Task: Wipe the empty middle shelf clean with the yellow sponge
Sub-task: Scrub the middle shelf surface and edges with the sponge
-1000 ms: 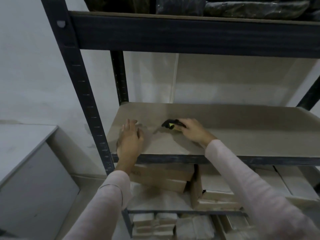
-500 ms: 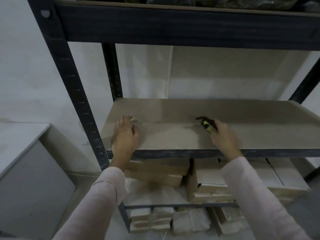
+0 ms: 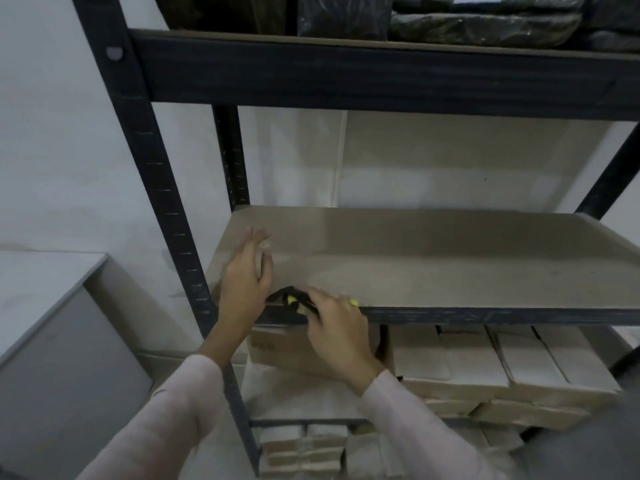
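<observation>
The middle shelf is a bare tan board in a dark metal frame. My right hand grips the yellow sponge, which has a dark scouring side, at the shelf's front left edge. Only small yellow patches show between my fingers. My left hand rests flat on the board's left end, fingers spread, just beside the sponge.
A dark upright post stands left of my left hand. Dark plastic-wrapped bundles fill the top shelf. Cardboard boxes crowd the shelf below. A grey cabinet stands at the left against the white wall.
My right hand has dragged the sponge from the shelf's middle back to the front left edge, close to my left hand. The left hand stays on the board.
</observation>
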